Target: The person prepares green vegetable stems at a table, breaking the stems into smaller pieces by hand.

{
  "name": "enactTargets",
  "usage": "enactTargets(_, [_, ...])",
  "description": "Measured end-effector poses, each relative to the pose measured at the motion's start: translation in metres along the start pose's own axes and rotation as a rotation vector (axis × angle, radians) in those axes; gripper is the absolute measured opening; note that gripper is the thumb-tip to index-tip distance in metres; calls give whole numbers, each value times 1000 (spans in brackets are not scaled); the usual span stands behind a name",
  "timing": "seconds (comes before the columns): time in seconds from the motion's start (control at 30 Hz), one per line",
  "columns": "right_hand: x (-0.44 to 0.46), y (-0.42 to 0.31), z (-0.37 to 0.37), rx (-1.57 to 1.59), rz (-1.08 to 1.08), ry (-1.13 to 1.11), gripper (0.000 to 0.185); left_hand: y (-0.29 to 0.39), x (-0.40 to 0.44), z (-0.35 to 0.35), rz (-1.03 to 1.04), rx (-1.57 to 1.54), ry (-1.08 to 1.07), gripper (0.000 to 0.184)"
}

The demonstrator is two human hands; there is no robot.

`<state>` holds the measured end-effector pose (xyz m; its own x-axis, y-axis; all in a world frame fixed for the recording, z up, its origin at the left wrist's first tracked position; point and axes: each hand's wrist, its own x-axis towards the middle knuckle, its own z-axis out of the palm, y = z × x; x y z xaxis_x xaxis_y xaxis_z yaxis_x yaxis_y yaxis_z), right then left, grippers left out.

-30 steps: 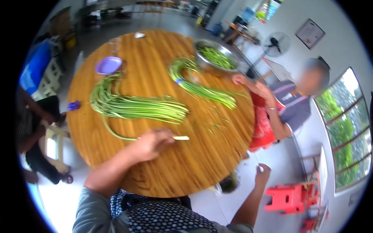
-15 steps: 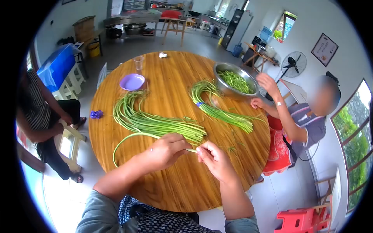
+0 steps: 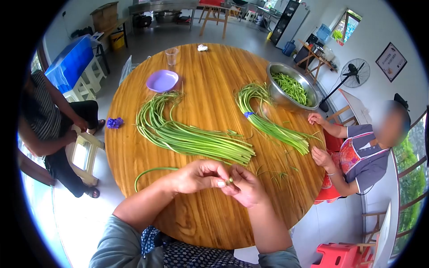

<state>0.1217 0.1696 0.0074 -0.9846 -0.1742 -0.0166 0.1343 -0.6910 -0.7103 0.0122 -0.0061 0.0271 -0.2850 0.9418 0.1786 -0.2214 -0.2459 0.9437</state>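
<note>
Over the near part of the round wooden table (image 3: 192,219), my left hand (image 3: 199,176) is closed on a long green stem (image 3: 147,173) whose tail curves out to the left. Touching it, my right hand (image 3: 245,185) pinches the cut end of the stem between thumb and fingers. Beyond my hands lies a large loose bunch of green stems (image 3: 192,142). To its right is a smaller bunch (image 3: 281,134) bound with a blue-purple tie (image 3: 248,115). A steel bowl (image 3: 292,107) behind that holds short green pieces (image 3: 290,88).
A purple bowl (image 3: 162,81), a clear cup (image 3: 171,56), a white crumpled thing (image 3: 202,48) and purple ties (image 3: 115,123) are on the table. A co-worker (image 3: 364,154) sits at the right; another person (image 3: 58,129) sits at the left. A red stool (image 3: 342,256) stands lower right.
My right hand has come up from beside the table to meet my left hand at the stem's end. The co-worker's raised hand has dropped towards the table edge. The camera view has shifted.
</note>
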Motion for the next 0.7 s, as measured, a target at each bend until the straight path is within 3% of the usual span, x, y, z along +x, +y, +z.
enactTargets(0.07, [2, 2, 7, -1, 0, -3, 16, 4, 0, -1, 28, -24, 26, 10])
enactTargets(0.17, [3, 2, 17, -581, -212, 328, 16, 3, 0, -2, 100, 225, 137, 10])
enactTargets(0.23, [-1, 2, 14, -762, -287, 310, 18, 2, -2, -2, 141, 499, 236, 10])
enactTargets(0.27, [-2, 0, 16, -932, -365, 300, 19, 1, -2, -3, 145, 499, 237, 10])
enactTargets(0.33, [-3, 6, 22, -916, -376, 303, 19, -1, -2, -3, 174, 530, 233, 13])
enactTargets(0.47, [2, 9, 12, -572, -339, 273, 16, 0, -2, 0, 180, 570, 182, 13])
enactTargets(0.57, [1, -6, -3, -42, -364, 381, 15, -1, -4, 1, 164, 461, 228, 12])
enactTargets(0.7, [-8, -32, -33, 214, -399, 454, 18, 0, -4, 5, 149, 433, 270, 12])
